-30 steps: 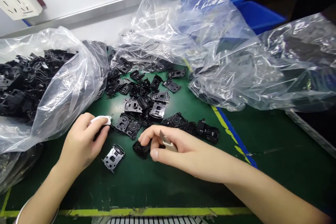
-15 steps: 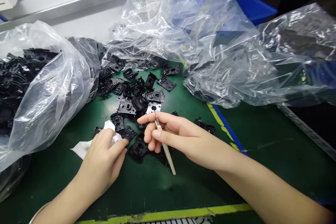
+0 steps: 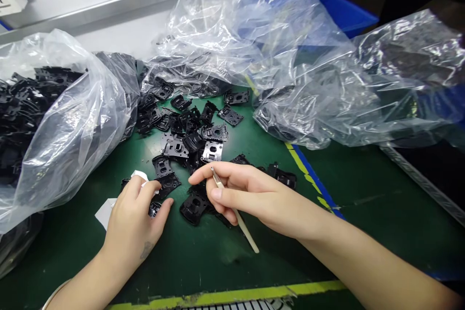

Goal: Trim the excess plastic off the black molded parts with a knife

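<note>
Glossy black plastic parts [image 3: 192,140], crinkled clear plastic bags [image 3: 254,38], matt green mat [image 3: 203,256].

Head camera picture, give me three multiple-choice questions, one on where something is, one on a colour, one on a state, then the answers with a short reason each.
1. Where does the loose pile of black plastic parts lie?
A. on the green mat
B. in a blue bin
C. on the white wall ledge

2. What colour is the cloth under the left hand?
A. red
B. white
C. blue

3. What is the right hand doing?
A. lying flat and empty
B. gripping a bag
C. holding a thin stick tool

Answers: 1 A, the parts sit directly on the green mat. 2 B, white fabric shows beside the fingers. 3 C, the tool runs through its fingers.
</note>
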`<state>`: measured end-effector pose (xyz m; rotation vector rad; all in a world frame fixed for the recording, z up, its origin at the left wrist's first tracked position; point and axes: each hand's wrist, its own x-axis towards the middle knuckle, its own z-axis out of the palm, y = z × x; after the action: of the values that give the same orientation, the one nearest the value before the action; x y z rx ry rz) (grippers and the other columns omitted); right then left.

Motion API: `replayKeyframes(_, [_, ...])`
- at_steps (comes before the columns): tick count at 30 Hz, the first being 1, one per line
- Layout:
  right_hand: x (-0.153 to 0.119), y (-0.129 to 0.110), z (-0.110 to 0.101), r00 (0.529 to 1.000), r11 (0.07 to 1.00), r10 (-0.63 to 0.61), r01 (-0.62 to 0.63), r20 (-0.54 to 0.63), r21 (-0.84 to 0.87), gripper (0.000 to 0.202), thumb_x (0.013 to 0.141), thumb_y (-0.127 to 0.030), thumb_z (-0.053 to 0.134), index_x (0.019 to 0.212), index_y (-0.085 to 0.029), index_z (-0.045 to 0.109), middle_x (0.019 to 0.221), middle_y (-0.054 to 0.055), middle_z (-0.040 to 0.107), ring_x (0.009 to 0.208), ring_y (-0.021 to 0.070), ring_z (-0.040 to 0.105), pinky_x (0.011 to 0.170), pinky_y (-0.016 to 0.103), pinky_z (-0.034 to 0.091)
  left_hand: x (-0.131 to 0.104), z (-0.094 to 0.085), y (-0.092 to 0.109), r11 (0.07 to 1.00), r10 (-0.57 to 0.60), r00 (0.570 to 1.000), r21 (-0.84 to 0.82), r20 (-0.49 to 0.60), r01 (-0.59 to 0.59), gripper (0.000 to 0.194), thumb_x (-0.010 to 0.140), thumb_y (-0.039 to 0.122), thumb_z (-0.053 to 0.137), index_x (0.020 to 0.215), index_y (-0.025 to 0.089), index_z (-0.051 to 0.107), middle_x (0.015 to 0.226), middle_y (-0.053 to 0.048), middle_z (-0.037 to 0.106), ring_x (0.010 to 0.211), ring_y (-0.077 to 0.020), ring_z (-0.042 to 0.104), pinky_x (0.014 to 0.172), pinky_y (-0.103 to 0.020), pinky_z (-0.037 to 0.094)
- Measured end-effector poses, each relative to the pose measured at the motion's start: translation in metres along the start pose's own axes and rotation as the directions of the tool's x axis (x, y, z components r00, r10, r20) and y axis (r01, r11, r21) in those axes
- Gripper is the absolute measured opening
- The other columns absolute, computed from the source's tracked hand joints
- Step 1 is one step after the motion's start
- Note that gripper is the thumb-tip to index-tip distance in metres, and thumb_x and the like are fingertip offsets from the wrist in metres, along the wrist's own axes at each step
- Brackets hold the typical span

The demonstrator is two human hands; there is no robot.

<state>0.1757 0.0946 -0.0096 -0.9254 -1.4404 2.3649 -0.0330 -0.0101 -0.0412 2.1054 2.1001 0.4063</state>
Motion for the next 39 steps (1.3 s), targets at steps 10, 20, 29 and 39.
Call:
replayKeyframes(10, [0.002,0.003,0.0,1.0,1.0,-0.025,0.025,-0.004,-0.008,0.017,0.091,-0.026,0.053,0.103,-0.014,0.056,0.061,-0.006,0.048,0.048,0.0073,0.047,0.048,0.019,0.04,0.001,-0.004,-0.005,0.99,-0.139,0.987,-0.012,0.083,0.141,0.023,0.083,0.035,0.061,0.101,0.02,0.056,0.086,-0.004,0.062,0.078,-0.024,0.06,0.065,-0.034,0.045])
replayKeyframes(20, [0.0,0.003,0.003,0.999,0.997,-0.038,0.037,0.028,0.062,0.013,0.091,-0.024,0.052,0.099,-0.014,0.053,0.059,-0.006,0.05,0.044,0.0063,0.047,0.045,0.018,0.042,0.009,-0.03,-0.007,0.912,-0.317,0.906,-0.173,0.282,0.373,0.024,0.075,0.039,0.061,0.083,0.022,0.047,0.065,0.004,0.049,0.054,-0.0136,0.043,0.052,-0.025,0.033])
replayKeyframes(29, [-0.001,0.01,0.025,0.997,0.997,-0.058,0.055,0.056,0.048,0.045,0.077,-0.028,0.074,0.116,-0.017,0.055,0.053,-0.012,0.035,0.046,0.0063,0.026,0.043,0.019,0.022,-0.003,-0.044,-0.01,-0.091,0.253,0.694,-0.697,0.674,0.711,0.045,0.066,0.056,0.071,0.079,0.016,0.054,0.064,0.002,0.04,0.054,-0.009,0.03,0.05,-0.022,0.022])
replayKeyframes(39, [-0.003,0.016,0.035,0.998,0.969,0.027,-0.041,0.061,0.245,0.042,0.068,-0.046,0.082,0.067,-0.017,0.05,0.05,-0.011,0.038,0.045,0.0048,0.028,0.042,0.019,0.019,-0.005,-0.042,0.016,0.034,-0.019,0.765,-0.765,0.643,0.644,0.043,0.084,0.057,0.058,0.077,0.017,0.074,0.07,-0.002,0.063,0.066,-0.0143,0.05,0.063,-0.022,0.04])
